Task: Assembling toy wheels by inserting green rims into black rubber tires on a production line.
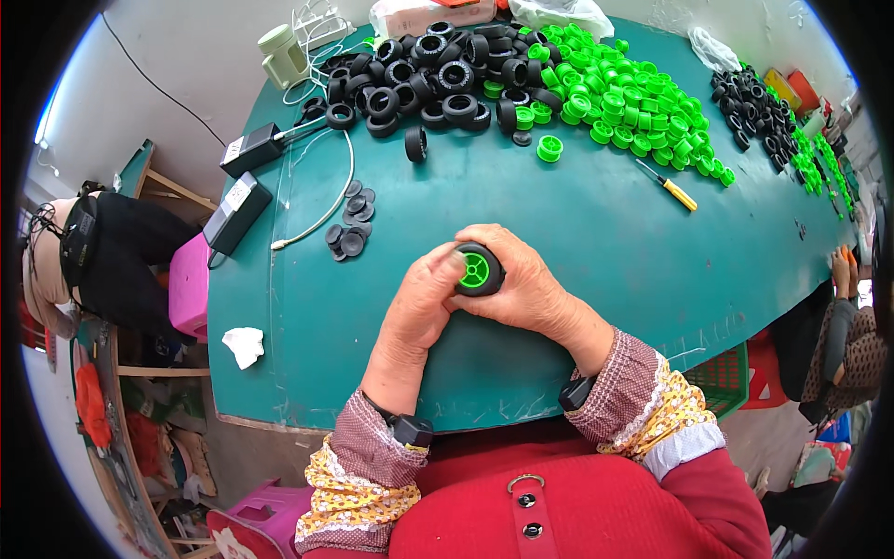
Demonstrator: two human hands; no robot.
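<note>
Between both hands, above the near part of the green table (pixel 447 373), is a toy wheel (pixel 476 270): a black tyre around a bright green spoked hub. My left hand (pixel 424 293) presses its thumb and fingers against the wheel's left side. My right hand (pixel 521 279) wraps round the top and right side of it. Both hands are closed on the wheel; some fingertips are hidden behind it. Beyond them lie a heap of black tyres (pixel 456 76) and a heap of green hubs (pixel 643 102). A lone tyre (pixel 415 144) and a lone hub (pixel 550 149) sit in front.
Black discs (pixel 352 244) lie left of my hands, near a white cable (pixel 349 177) and two black power adapters (pixel 237 210). A yellow-handled screwdriver (pixel 680 194) rests at right. Crumpled white tissue (pixel 244 347) is at the left edge. Another person's hands (pixel 844 272) show far right.
</note>
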